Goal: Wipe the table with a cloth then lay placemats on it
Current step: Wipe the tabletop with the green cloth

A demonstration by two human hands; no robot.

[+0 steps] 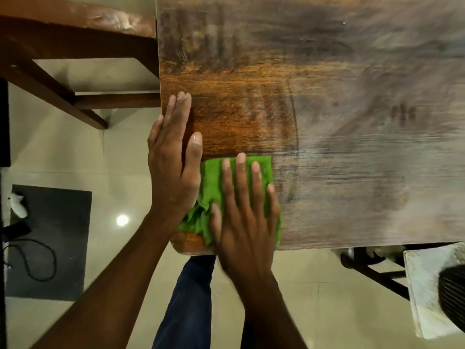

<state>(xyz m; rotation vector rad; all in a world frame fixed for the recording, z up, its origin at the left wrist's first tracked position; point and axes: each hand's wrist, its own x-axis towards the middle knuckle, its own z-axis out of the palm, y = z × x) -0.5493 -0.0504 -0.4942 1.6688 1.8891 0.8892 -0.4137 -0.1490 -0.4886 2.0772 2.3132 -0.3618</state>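
the right hand (247,210) presses the green cloth (214,182) flat, fingers spread, at the table (327,122) corner. the left hand (173,159) lies flat beside it along the table edge, fingers together. a stroke outward could drag the cloth off that corner.

The view holds one wooden worktop (327,122), one green cloth (214,187), two hands, left (173,157) and right (246,217), one wooden chair (75,46) and one dark floor mat (57,235).
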